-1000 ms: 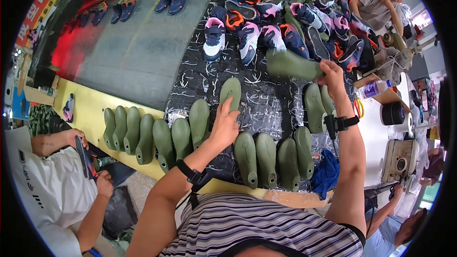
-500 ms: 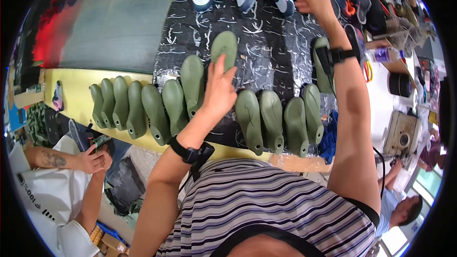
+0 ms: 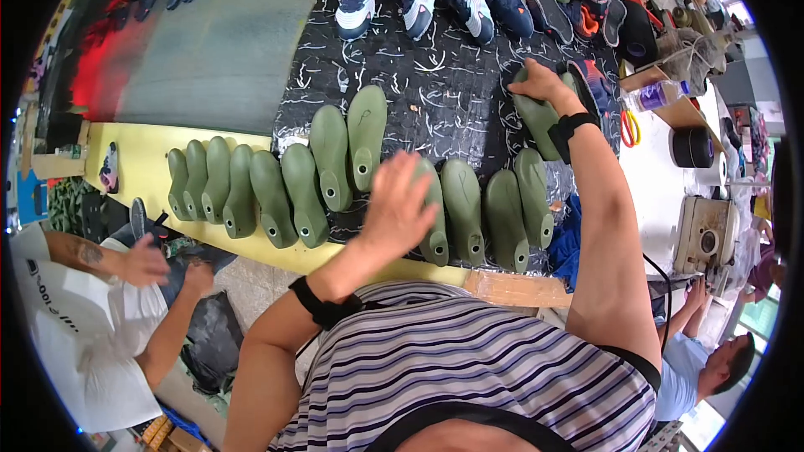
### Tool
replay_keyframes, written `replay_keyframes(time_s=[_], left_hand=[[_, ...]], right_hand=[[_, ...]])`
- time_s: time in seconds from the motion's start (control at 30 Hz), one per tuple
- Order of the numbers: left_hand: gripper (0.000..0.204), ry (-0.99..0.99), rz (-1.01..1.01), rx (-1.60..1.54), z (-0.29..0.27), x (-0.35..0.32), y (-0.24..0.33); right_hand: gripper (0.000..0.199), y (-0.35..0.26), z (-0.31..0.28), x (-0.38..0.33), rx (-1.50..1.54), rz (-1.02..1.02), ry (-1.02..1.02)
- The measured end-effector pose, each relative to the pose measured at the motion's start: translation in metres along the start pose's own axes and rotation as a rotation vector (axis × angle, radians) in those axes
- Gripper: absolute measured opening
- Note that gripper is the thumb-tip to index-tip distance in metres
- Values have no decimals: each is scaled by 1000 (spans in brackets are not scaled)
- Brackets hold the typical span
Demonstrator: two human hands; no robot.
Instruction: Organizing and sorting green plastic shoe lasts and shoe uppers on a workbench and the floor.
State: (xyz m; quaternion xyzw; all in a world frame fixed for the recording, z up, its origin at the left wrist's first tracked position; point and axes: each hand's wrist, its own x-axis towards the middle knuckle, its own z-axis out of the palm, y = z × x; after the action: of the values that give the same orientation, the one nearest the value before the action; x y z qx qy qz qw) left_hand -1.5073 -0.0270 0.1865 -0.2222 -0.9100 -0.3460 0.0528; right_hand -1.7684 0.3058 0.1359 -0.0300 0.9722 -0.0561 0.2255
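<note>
Where a grey belt (image 3: 226,59) ends, a black surface (image 3: 427,109) flecked with white begins to its right, sneakers (image 3: 356,4) clustered along the far part. Nearer than the belt sits a co-worker (image 3: 92,310) in white. Smooth green foot forms (image 3: 463,201), holed at the heel, line up nearer than the belt and rightward. The blurred left hand (image 3: 398,209) is released, fingers spread, among them. Farther right of the belt, the right hand (image 3: 548,88) covers one end of another form (image 3: 536,127); whether it grasps, I cannot tell.

Green lasts (image 3: 270,192) (a whole row), clustered sneakers (image 3: 356,7) and a conveyor belt (image 3: 218,50) mark a shoe workshop.
</note>
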Motion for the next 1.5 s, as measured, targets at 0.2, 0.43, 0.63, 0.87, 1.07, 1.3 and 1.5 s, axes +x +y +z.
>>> replay_keyframes(time_s=[0.2,0.43,0.63,0.87,1.07,1.3,1.5], left_hand=[[61,-292,156,-121,38,-32,17],[60,-258,38,-60,37,-49,16],[63,-266,100,18,49,-43,30],[58,-255,3,26,33,-43,12],[47,-29,-102,-7,30,-77,1],[45,-148,-144,-28,49,-103,-10],[31,-23,-173,-268,60,-107,-16]], right_hand=[[75,-26,-39,-28,259,-210,145],[77,59,9,-113,188,125,155],[53,20,18,-109,187,172,216],[50,-99,13,-107,330,-31,121],[57,-132,56,-95,275,-734,201],[32,-50,64,70,549,-698,203],[62,-90,51,113,301,-515,-222]])
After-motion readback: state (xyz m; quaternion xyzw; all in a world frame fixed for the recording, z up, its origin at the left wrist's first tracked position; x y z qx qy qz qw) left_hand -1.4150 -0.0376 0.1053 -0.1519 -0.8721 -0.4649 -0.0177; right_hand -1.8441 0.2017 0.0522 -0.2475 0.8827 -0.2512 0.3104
